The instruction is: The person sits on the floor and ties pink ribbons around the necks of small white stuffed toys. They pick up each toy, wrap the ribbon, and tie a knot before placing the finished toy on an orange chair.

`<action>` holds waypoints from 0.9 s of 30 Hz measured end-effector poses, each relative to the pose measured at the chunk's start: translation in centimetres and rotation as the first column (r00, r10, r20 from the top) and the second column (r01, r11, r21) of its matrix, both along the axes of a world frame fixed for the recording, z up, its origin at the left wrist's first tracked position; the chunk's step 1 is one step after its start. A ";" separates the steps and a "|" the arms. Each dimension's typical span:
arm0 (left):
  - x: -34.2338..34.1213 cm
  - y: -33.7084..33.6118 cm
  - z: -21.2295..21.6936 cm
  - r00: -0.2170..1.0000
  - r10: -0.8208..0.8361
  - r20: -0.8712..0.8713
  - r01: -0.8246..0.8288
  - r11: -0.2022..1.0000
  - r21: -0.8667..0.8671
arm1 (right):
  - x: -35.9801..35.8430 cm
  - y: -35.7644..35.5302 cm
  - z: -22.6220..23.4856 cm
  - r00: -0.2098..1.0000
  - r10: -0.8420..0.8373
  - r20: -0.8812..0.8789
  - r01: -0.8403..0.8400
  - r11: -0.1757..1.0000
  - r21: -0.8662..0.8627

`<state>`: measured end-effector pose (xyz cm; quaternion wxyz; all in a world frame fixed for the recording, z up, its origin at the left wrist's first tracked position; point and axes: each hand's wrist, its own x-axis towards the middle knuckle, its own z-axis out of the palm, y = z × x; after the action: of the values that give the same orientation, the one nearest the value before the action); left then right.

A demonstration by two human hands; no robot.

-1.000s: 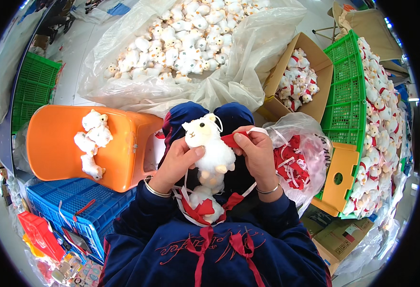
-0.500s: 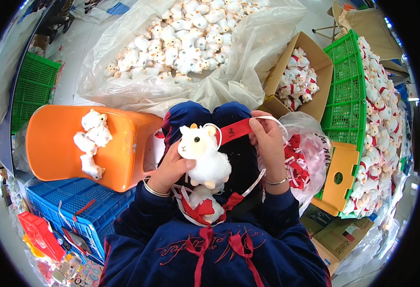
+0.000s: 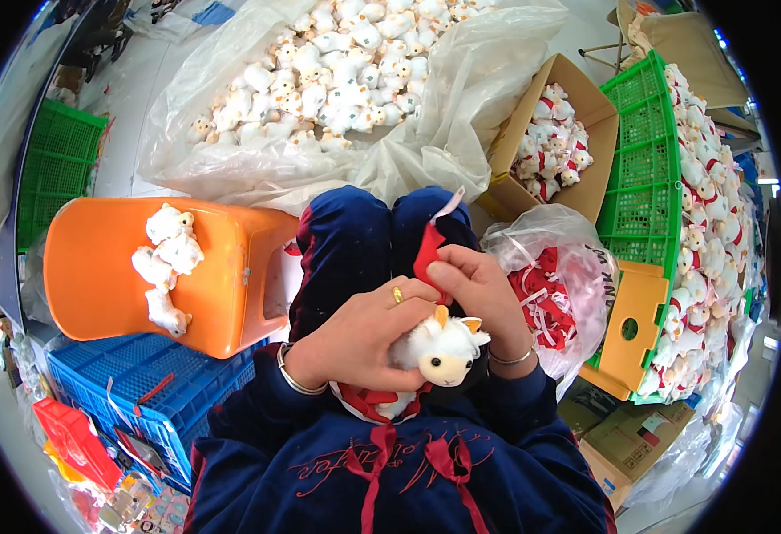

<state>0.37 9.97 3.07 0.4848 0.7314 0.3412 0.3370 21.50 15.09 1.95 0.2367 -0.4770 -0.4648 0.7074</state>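
Observation:
My left hand [image 3: 364,334] is wrapped round a white plush sheep [image 3: 444,349] above my lap. The toy's head, with black eyes and orange horns, points right and toward me. My right hand [image 3: 484,289] pinches a red cloth band [image 3: 427,252] just behind the toy's head. One white tie of the band sticks up away from me; its other end is hidden by the hands. More red cloth [image 3: 365,402] with white trim lies on my lap beneath the left hand, against white plush that is mostly covered.
On the left, an orange chair [image 3: 154,307] carries several plush sheep beside a blue crate [image 3: 177,392]. A clear bag [image 3: 586,276] of red bands sits to the right. Ahead lie a big plastic sheet [image 3: 221,173] heaped with sheep, a cardboard box [image 3: 599,116] and a green crate [image 3: 644,178].
The plush sheep has come down toward my lap and turned, its head now facing right. My right hand has drawn the red band in close behind it; the band is no longer stretched out.

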 end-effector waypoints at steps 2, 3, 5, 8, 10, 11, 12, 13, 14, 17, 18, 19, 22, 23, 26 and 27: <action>0.2 0.0 -0.1 0.999 -0.026 -0.043 0.026 1.000 -0.012 | -0.3 0.0 -0.2 1.000 0.010 -0.007 -0.009 0.998 0.056; 0.1 -0.3 -0.2 0.996 -0.055 -0.071 0.048 0.994 -0.102 | 0.0 0.1 -0.5 0.999 -0.031 0.007 0.030 0.995 0.093; 0.0 0.1 -0.1 0.999 -0.004 -0.050 0.009 0.995 0.101 | 0.5 0.2 -1.7 0.979 -0.197 -0.051 0.201 0.973 0.111; -0.6 0.0 0.0 0.998 -0.030 -0.057 0.037 0.993 0.116 | 2.0 1.9 -2.3 0.823 -0.531 -0.200 0.550 0.833 0.054; -0.7 0.2 0.2 0.997 -0.064 -0.038 0.066 0.995 0.081 | 2.5 2.9 -2.6 0.722 -0.644 -0.251 0.689 0.703 0.177; -0.7 0.0 -0.1 0.997 -0.072 0.036 0.072 0.997 0.012 | 2.8 2.9 -2.4 0.859 -0.502 -0.103 0.498 0.770 0.399; -0.6 -0.3 -0.7 0.991 -0.075 0.110 0.082 0.995 -0.057 | 3.0 2.8 -2.0 0.929 -0.359 0.085 0.251 0.784 0.568; -0.4 -0.5 -1.0 0.980 -0.072 0.185 0.096 0.988 -0.124 | 3.2 2.6 -1.5 0.928 -0.229 0.294 -0.029 0.742 0.670; -0.2 -0.4 -1.0 0.979 -0.020 0.201 0.048 0.990 -0.134 | 2.6 2.1 -0.1 0.946 0.018 0.323 -0.197 0.824 0.532; 0.1 0.0 -0.6 0.961 0.130 0.243 -0.057 0.957 -0.286 | 1.4 1.6 1.9 0.856 0.390 0.338 -0.515 0.697 0.499; 0.2 -0.1 -0.2 0.948 0.206 0.243 -0.077 0.889 -0.450 | 1.0 1.5 2.3 0.885 0.365 0.287 -0.464 0.738 0.491; 0.1 -0.2 -0.4 0.947 0.222 0.231 -0.094 0.881 -0.463 | 0.8 1.4 2.4 0.911 0.338 0.235 -0.411 0.775 0.480; 0.0 -0.6 -1.1 0.926 0.269 0.265 -0.067 0.807 -0.587 | 1.2 2.3 1.0 0.890 0.359 0.281 -0.456 0.686 0.567; -0.1 -0.8 -1.3 0.914 0.286 0.286 -0.041 0.770 -0.637 | 1.2 2.4 1.0 0.877 0.357 0.322 -0.479 0.706 0.522; -0.2 -0.6 -1.9 0.921 0.291 0.258 -0.101 0.820 -0.564 | 0.5 2.2 0.9 0.902 0.343 0.262 -0.430 0.766 0.477; -0.2 -0.5 -2.2 0.936 0.268 0.230 -0.096 0.821 -0.563 | 0.6 2.3 0.7 0.883 0.361 0.299 -0.467 0.731 0.497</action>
<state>0.17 9.50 0.86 0.6831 0.4677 0.4143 0.3781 22.07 17.42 2.69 0.1569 -0.3337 -0.7641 0.5294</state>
